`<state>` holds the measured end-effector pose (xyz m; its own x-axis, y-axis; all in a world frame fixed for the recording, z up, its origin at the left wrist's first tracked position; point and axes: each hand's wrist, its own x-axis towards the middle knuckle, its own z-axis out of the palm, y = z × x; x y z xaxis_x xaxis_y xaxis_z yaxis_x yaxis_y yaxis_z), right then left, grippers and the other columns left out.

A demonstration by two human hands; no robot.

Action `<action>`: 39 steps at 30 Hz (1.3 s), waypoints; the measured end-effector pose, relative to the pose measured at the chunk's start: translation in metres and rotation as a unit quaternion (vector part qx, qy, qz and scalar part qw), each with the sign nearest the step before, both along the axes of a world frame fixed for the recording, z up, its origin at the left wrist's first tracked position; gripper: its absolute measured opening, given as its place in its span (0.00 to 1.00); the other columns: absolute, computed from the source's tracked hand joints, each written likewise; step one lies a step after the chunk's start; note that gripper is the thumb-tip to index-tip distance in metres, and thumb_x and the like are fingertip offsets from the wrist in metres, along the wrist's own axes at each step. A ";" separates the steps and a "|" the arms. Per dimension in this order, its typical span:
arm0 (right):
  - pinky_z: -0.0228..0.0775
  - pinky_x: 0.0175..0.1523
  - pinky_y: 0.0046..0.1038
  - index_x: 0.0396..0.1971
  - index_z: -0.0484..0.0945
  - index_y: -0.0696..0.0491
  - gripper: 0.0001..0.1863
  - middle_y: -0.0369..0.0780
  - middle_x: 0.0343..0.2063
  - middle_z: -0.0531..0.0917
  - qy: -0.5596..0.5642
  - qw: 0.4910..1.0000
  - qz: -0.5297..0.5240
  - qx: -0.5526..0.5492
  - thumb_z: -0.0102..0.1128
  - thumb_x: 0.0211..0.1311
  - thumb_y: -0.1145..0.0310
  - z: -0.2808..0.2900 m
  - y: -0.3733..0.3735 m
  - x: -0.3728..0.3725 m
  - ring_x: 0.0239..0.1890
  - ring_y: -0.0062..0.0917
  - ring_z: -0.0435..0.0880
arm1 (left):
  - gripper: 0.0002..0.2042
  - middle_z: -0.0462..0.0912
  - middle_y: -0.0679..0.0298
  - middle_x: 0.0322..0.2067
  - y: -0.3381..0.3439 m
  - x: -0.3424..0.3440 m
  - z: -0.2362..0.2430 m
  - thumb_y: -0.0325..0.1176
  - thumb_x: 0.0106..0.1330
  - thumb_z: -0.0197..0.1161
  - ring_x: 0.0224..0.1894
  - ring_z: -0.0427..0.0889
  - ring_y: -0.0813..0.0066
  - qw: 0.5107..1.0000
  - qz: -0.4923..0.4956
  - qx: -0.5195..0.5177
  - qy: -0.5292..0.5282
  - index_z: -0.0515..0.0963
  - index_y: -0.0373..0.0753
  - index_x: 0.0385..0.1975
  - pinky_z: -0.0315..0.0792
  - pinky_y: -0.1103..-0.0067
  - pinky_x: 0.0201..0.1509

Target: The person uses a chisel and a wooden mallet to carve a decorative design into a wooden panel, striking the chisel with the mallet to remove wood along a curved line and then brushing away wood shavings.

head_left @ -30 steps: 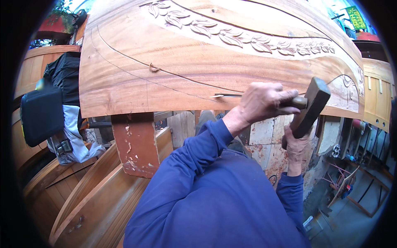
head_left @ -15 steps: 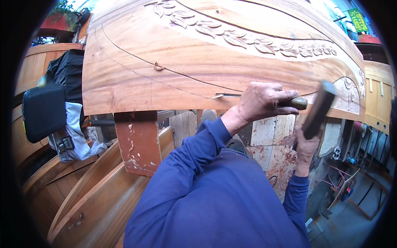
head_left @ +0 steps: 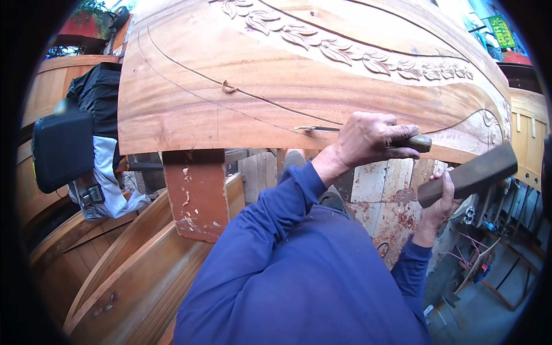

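Right of centre, the left hand [head_left: 374, 138] grips a chisel [head_left: 423, 143], its blade [head_left: 323, 129] lying low over the big wooden panel [head_left: 172, 115] that spans the top of the frame. Over at right, the right hand [head_left: 440, 213] clutches a dark block [head_left: 474, 174], tilted, apart from the chisel. Upper left, a curled shaving [head_left: 228, 87]; up top, carved leaves [head_left: 335, 52] sweep rightward!

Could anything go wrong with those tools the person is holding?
Maybe! If the block in the right hand swings at the chisel and misses, it might bump the left hand, which wraps close to the chisel's end. Also, the tip, pointing across the panel, could slip and scratch it.
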<state>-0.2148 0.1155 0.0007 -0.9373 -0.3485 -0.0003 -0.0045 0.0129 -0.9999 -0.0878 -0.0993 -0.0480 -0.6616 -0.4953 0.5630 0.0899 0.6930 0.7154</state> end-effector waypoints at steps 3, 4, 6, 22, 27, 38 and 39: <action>0.77 0.46 0.27 0.56 0.76 0.57 0.24 0.37 0.35 0.84 0.117 0.965 0.092 0.216 0.73 0.64 0.66 -0.032 0.012 0.018 0.37 0.20 0.82 | 0.24 0.82 0.64 0.25 -0.005 0.003 0.002 0.61 0.59 0.73 0.26 0.85 0.63 1.000 -0.009 0.008 0.005 0.89 0.50 0.46 0.77 0.70 0.26; 0.77 0.47 0.27 0.58 0.75 0.58 0.26 0.36 0.36 0.84 0.145 0.932 0.146 0.298 0.74 0.63 0.66 -0.035 0.014 0.021 0.37 0.20 0.82 | 0.24 0.82 0.64 0.25 -0.005 0.006 0.001 0.62 0.59 0.73 0.26 0.85 0.63 1.000 -0.006 0.015 0.017 0.89 0.50 0.46 0.77 0.70 0.26; 0.77 0.46 0.28 0.57 0.75 0.58 0.27 0.36 0.37 0.84 0.153 0.937 0.162 0.270 0.75 0.63 0.64 -0.027 0.011 0.011 0.36 0.21 0.82 | 0.24 0.82 0.64 0.24 -0.007 0.006 -0.001 0.62 0.59 0.73 0.25 0.85 0.63 1.000 -0.004 0.014 0.013 0.89 0.51 0.46 0.77 0.70 0.25; 0.76 0.47 0.28 0.49 0.77 0.56 0.15 0.37 0.35 0.82 0.011 1.000 -0.011 0.023 0.68 0.64 0.71 0.006 -0.010 0.020 0.36 0.23 0.82 | 0.25 0.82 0.65 0.24 -0.008 0.018 0.001 0.63 0.58 0.74 0.24 0.85 0.64 1.000 0.005 0.002 0.006 0.90 0.52 0.45 0.77 0.70 0.25; 0.76 0.50 0.28 0.58 0.75 0.56 0.24 0.36 0.39 0.82 0.109 0.955 0.145 0.233 0.71 0.63 0.74 -0.042 0.007 0.042 0.37 0.18 0.79 | 0.24 0.81 0.65 0.23 -0.015 0.027 0.000 0.61 0.56 0.76 0.23 0.84 0.65 1.000 0.010 0.019 0.016 0.90 0.51 0.44 0.75 0.70 0.24; 0.76 0.46 0.26 0.65 0.68 0.57 0.38 0.34 0.39 0.81 0.155 0.947 0.138 0.246 0.78 0.56 0.73 -0.053 -0.001 0.043 0.40 0.19 0.80 | 0.23 0.82 0.66 0.23 -0.018 0.032 0.003 0.60 0.55 0.77 0.24 0.85 0.65 0.999 0.032 -0.003 0.044 0.90 0.53 0.45 0.76 0.71 0.24; 0.76 0.47 0.26 0.64 0.70 0.57 0.35 0.34 0.39 0.81 0.157 0.950 0.132 0.234 0.77 0.57 0.73 -0.054 0.003 0.024 0.40 0.20 0.80 | 0.23 0.82 0.66 0.24 -0.024 0.030 0.002 0.60 0.55 0.77 0.24 0.85 0.65 0.997 0.044 0.007 0.055 0.90 0.52 0.45 0.77 0.71 0.25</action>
<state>-0.1908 0.1180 -0.0529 -0.7971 -0.6016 0.0523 -0.3668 0.4135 -0.8333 -0.0581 -0.1228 -0.0458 -0.5495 -0.5564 0.6233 0.1085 0.6922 0.7135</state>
